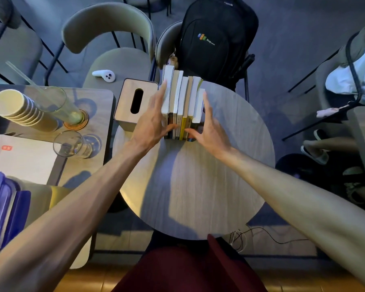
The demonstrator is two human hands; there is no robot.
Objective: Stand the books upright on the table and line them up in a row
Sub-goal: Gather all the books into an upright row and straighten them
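Books (181,98) upright, spines twd me, far half of worktop (198,186), at 12 from my wrists. Row runs 9–3. L grip (152,125) flat on 9 end, R grip (211,133) on 3 end; fingers straight, pressing, not clenched. Both equally near.

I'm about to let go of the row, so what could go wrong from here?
1. Only the left hand and right hand brace the books from the sides; released, the end books may topple.
2. The row stands near the far edge of the round table, so a push could tip books towards the backpack.
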